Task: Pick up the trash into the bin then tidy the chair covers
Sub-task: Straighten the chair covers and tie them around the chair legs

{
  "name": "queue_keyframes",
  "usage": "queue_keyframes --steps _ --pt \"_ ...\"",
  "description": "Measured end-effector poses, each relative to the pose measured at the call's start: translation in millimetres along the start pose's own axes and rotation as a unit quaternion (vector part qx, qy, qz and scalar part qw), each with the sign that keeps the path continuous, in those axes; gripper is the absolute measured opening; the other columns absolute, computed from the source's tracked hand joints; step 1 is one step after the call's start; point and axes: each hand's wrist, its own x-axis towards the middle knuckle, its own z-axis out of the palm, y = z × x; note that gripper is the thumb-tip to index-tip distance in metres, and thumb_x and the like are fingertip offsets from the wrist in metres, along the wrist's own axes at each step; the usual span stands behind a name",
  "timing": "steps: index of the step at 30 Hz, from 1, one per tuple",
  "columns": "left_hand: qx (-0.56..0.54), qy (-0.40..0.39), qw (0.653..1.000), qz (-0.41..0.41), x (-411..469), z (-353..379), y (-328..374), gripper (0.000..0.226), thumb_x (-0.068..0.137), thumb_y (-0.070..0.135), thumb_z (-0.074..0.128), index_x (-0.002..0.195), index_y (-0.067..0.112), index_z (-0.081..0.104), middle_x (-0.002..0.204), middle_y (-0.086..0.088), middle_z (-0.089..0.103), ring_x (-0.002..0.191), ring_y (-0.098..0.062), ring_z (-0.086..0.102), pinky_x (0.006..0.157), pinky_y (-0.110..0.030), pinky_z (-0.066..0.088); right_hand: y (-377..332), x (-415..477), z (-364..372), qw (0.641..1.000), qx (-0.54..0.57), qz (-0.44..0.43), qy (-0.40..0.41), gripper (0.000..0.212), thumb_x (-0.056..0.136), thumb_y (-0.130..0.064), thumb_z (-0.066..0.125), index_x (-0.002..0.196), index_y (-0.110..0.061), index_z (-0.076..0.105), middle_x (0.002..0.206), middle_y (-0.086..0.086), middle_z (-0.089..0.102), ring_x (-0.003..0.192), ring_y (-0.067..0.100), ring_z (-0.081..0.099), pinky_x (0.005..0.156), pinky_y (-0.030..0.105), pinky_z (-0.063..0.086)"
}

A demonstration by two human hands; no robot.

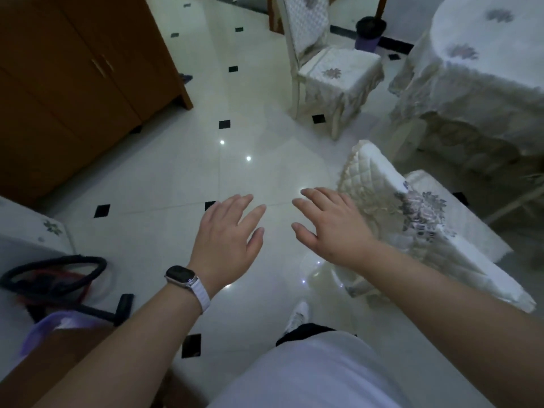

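Cream quilted fabric chair cover with a purple flower (412, 207): on the chair back just right of my right hand (329, 225).
Purple round bin with a black liner (370, 33): far ahead, well apart from both my hands.
Left hand (226, 237): fingers straight and spread, palm down, holding nothing.
Right hand: fingers straight and spread, holding nothing.

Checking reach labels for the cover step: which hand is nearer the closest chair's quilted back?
Right. The right hand hovers open beside the quilted back, fingers near its edge; contact unclear. The left hand is open farther left, over the tiled floor.
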Motion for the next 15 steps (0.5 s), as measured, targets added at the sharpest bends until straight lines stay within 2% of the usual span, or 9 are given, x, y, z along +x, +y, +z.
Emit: queue_keyframes --steps 8,15 --pt "-0.019 0.011 0.994 0.111 111.2 16.0 5.1 0.039 0.093 0.033 0.053 0.124 0.012 0.066 0.133 -0.013 0.060 0.124 -0.034 0.055 0.104 -0.051 0.039 62.5 24.8 -18.2 0.997 -0.023 0.071 0.016 0.050 0.091 -0.051 0.044 0.123 -0.017 0.063 0.131 0.008 0.060 0.119 0.029 0.054 0.097 0.042 0.037" --pt "-0.080 -0.022 0.962 0.259 171.4 51.4 56.7 0.038 0.093 0.034 0.053 0.120 0.011 0.067 0.131 -0.014 0.061 0.123 -0.034 0.055 0.103 -0.049 0.041 101.1 -28.4 -40.5 0.970 -0.055 0.236 0.009 0.050 0.091 -0.052 0.043 0.123 -0.019 0.062 0.131 0.005 0.059 0.121 0.027 0.052 0.098 0.042 0.037"
